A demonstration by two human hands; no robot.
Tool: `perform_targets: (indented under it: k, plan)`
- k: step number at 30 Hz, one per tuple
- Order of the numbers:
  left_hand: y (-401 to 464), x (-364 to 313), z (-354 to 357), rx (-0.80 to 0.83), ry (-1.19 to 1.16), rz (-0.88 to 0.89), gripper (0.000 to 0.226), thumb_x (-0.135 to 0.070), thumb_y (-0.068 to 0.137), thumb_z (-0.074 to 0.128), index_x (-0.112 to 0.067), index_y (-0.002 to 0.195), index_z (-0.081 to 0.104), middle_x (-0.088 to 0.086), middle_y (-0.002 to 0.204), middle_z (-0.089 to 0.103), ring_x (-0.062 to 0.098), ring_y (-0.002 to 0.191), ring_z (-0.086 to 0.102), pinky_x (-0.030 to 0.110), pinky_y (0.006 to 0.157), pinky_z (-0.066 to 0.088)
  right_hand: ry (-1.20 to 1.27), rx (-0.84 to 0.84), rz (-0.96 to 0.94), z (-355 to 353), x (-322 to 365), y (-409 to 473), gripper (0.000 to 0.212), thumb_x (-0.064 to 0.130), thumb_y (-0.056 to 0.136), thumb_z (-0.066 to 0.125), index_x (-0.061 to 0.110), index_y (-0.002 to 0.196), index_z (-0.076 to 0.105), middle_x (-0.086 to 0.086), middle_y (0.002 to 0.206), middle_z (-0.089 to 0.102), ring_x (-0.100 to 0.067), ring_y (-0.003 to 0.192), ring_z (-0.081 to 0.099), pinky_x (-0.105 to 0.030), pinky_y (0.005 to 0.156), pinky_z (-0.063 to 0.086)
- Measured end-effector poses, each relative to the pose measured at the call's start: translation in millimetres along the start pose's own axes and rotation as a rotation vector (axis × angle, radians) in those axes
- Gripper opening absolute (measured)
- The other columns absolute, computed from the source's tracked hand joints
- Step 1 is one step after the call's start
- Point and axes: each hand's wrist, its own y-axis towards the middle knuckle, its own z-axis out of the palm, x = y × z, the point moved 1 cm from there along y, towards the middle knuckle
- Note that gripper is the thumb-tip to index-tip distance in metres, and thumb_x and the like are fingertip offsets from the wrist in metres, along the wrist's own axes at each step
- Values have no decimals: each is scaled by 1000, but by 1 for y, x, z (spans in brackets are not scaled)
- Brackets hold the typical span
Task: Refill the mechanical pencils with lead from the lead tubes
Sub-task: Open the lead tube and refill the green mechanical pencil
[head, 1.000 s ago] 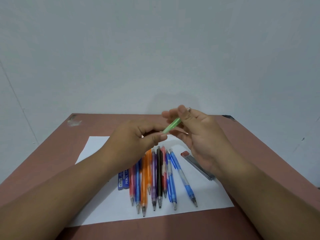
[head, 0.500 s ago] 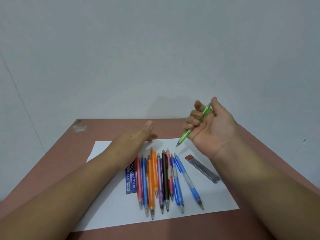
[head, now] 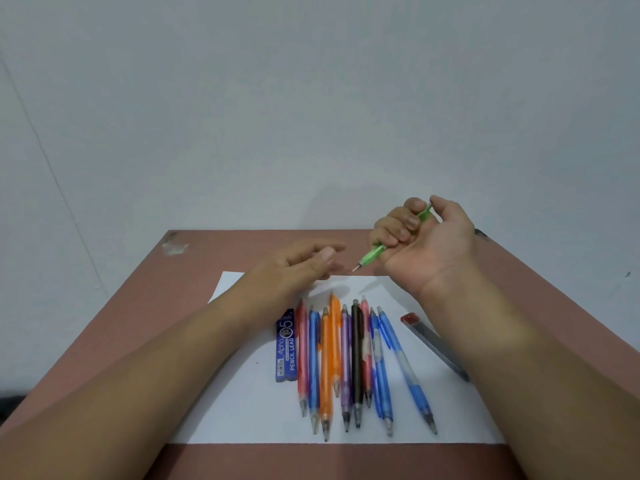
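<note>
The right hand point(head: 424, 244) gripped the green pencil point(head: 379, 250) in its fist above the table's far right, tip down-left, the left hand point(head: 294, 268) relaxed; light and slippery, best held mid-barrel.

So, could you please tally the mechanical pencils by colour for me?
Green pencil, in the right hand: 1
Pink pencils: 2
Blue pencils: 3
Orange pencils: 2
Purple pencil: 1
Black pencil: 1
Total: 10
</note>
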Motion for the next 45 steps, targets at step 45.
perform_targets:
  k: [45]
  plan:
    - [-5, -7, 14, -30, 6, -44, 37, -11, 102, 56, -41, 98, 78, -20, 111, 70, 13, 98, 72, 48, 85, 61, -44, 55, -65, 4, 4, -12, 40, 39, 93, 38, 18, 59, 39, 5, 59, 23, -14, 48, 17, -25, 48, 18]
